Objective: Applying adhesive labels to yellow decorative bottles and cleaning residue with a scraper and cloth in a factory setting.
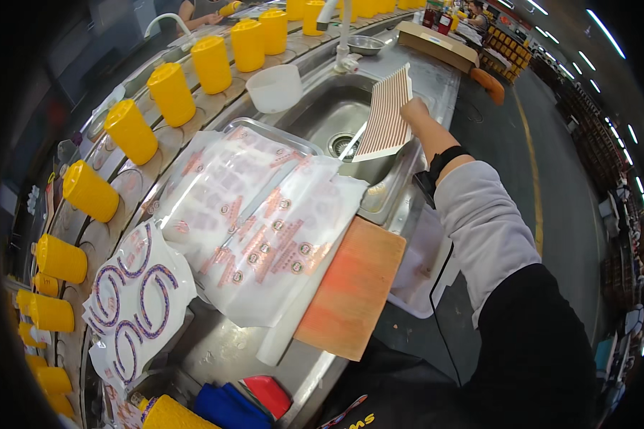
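Over the steel sink, my right hand is closed on the edge of a striped sheet, a pale sheet with rows of thin brown lines. The sheet hangs tilted above the basin, its lower end near the drain. My left hand is out of sight. White printed paper sheets with red marks lie on a metal tray left of the sink. Beside them, a white sheet with blue-and-red curved strips lies on the left. An orange-brown board sits at the counter's near edge.
Yellow textured pots stand in a curved row on a conveyor along the far and left sides. A white plastic tub sits by the sink, near the tap. Blue cloth and a yellow jar are at the bottom.
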